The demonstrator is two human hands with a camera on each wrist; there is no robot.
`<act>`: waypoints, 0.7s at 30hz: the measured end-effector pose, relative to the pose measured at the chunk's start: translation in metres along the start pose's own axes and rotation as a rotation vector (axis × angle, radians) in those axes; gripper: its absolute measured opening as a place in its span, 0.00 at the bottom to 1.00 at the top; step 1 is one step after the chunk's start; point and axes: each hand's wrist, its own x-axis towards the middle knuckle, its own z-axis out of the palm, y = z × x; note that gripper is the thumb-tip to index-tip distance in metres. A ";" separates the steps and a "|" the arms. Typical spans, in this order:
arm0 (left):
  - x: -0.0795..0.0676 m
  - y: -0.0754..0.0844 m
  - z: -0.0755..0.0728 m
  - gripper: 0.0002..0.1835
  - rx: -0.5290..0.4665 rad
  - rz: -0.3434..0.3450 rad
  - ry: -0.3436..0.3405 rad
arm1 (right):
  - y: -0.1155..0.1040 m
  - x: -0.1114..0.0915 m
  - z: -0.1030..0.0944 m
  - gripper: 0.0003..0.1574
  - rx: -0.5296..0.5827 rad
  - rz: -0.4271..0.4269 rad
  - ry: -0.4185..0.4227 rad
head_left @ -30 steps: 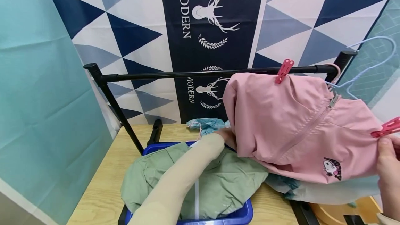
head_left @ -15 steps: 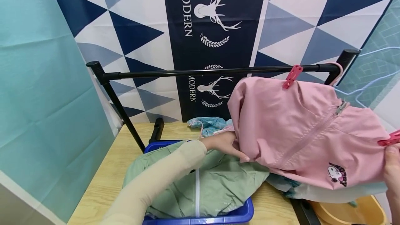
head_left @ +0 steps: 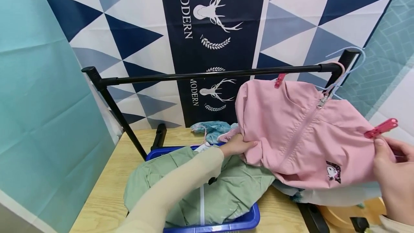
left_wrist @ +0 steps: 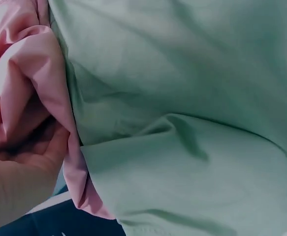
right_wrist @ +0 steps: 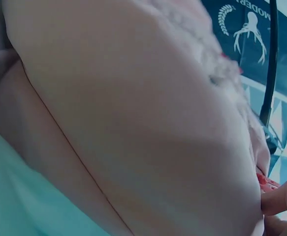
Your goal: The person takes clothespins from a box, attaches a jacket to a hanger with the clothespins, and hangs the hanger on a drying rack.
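Observation:
A pink zip-up jacket [head_left: 297,128] hangs below the black rail in the head view, its zipper slanting and a cartoon patch near the hem. My left hand [head_left: 235,145] grips its lower left side, thumb in front; the left wrist view shows pink folds between thumb and fingers [left_wrist: 58,150]. At the opposite side my right hand [head_left: 396,173] pinches the jacket's edge, just under a red clothespin [head_left: 381,128]. Another red clothespin [head_left: 280,81] is clipped at the top. Pink cloth fills most of the right wrist view, with fingertips at its lower right.
Beneath my left forearm, a green jacket [head_left: 233,190] with a white zipper lies in a blue basket [head_left: 213,228]. The black rack [head_left: 194,77] spans above, with pink and blue hangers at its right end. A yellow basin [head_left: 343,218] stands lower right.
My left hand, first hidden behind the pink jacket, came into sight at its left side and now grips the cloth there. The jacket's right side and my right hand have shifted left in view.

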 end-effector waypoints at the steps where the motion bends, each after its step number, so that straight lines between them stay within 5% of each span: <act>1: 0.003 0.000 0.001 0.22 -0.022 -0.028 0.017 | -0.003 0.000 0.003 0.13 -0.001 -0.034 0.005; 7: 0.020 0.000 0.011 0.22 0.079 -0.085 0.148 | -0.010 -0.004 0.015 0.13 -0.059 -0.303 0.046; 12: 0.025 0.002 0.014 0.24 0.230 -0.064 0.279 | -0.011 -0.005 0.016 0.17 -0.134 -0.377 -0.006; 17: 0.014 0.002 -0.002 0.18 0.177 -0.059 0.319 | -0.012 -0.014 0.016 0.20 -0.148 -0.365 0.013; 21: -0.003 -0.002 -0.029 0.19 0.165 -0.063 0.319 | -0.013 -0.030 0.017 0.20 -0.101 -0.485 0.122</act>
